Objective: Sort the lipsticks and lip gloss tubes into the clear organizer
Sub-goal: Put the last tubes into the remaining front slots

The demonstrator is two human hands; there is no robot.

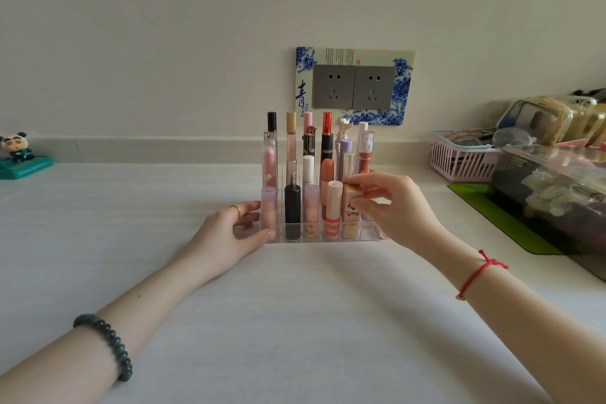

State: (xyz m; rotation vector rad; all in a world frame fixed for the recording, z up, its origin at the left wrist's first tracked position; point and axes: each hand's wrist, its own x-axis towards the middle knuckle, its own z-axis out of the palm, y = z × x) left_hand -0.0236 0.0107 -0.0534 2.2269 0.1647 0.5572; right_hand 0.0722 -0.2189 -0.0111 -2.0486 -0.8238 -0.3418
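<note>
Clear acrylic makes up the organizer [369, 233], which stands on the pale worktop [295, 321] with its stepped rows nearly full of upright lipsticks and gloss tubes. The left hand [229, 233] lies against the organizer's left end, loosely spread: its thumb presses the front left corner, and its fairly straight fingers, one wearing a gold ring [235, 208], rest along the left wall. It grips nothing. The right hand [393, 207] reaches in from the organizer's right side, fingers curled, and pinches the cap of a gold-capped lipstick [351, 207]. That squarish lipstick stands upright in the front row, fifth slot from the left, just beside a white tube with red stripes [333, 210]. The front slot to its right holds nothing I can make out. A black tube [292, 210] stands second from the left in the same row. Behind the organizer, a double socket plate [354, 87] sits on the wall.
</note>
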